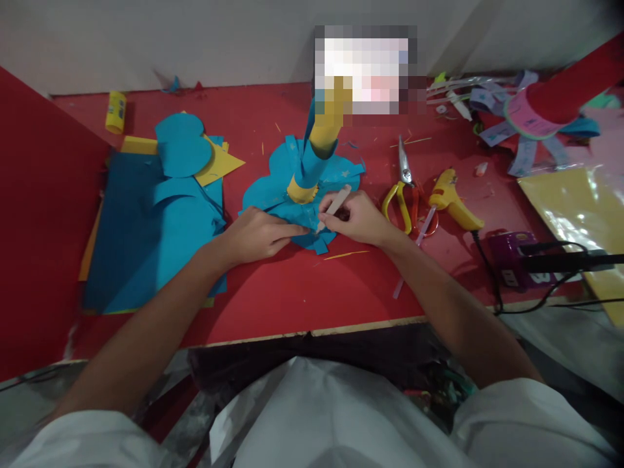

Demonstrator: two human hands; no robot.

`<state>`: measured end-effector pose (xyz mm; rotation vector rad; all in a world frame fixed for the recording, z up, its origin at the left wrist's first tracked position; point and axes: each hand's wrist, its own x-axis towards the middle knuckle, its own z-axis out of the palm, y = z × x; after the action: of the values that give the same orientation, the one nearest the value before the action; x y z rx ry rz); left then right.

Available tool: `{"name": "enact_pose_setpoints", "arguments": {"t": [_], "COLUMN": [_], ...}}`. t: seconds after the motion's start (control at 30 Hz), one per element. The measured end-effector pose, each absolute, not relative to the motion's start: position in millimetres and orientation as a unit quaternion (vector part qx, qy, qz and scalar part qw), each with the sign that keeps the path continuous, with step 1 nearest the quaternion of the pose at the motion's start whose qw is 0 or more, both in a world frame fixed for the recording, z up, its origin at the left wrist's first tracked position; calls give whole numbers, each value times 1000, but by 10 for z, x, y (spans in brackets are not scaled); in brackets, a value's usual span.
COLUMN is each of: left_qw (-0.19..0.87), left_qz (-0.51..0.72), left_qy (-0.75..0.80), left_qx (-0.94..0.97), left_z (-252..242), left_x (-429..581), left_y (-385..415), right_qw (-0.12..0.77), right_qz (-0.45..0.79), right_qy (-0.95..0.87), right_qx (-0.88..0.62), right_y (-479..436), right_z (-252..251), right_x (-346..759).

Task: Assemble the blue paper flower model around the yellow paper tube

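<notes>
My right hand [359, 216] pinches a flat stick [340, 199] against blue paper [295, 212] below, apparently pressing; next needs steadiness from my left hand [256, 234], grip unclear.

Red table [273, 296] before me, backed by a grey wall [195, 42]. To my left: stacked blue sheets [127, 227] overlying yellow paper, with a yellow star-pointed piece [224, 167] near the cut blue shapes [182, 146]; behind them, a yellow container [116, 114]. To my right: scissors [405, 174]; a yellow glue gun [455, 198] with a translucent stick [412, 260]; a purple box [511, 247]; yellow plastic-covered sheets [575, 201]; and, farther back, a pink ring [539, 117] around a red tube [578, 78].
</notes>
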<state>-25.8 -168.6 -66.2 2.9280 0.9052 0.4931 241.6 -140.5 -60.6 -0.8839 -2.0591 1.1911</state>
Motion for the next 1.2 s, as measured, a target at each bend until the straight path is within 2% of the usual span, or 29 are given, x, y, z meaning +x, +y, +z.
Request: {"name": "enact_pose_setpoints", "arguments": {"t": [1.2], "left_qw": [-2], "left_qz": [161], "left_qy": [272], "left_qx": [949], "left_z": [-622], "left_x": [-257], "left_y": [-1688], "right_qw": [316], "right_qz": [405], "right_qy": [-789], "right_qx": [-338], "right_y": [-1398], "right_z": [-598], "right_x": [2424]}}
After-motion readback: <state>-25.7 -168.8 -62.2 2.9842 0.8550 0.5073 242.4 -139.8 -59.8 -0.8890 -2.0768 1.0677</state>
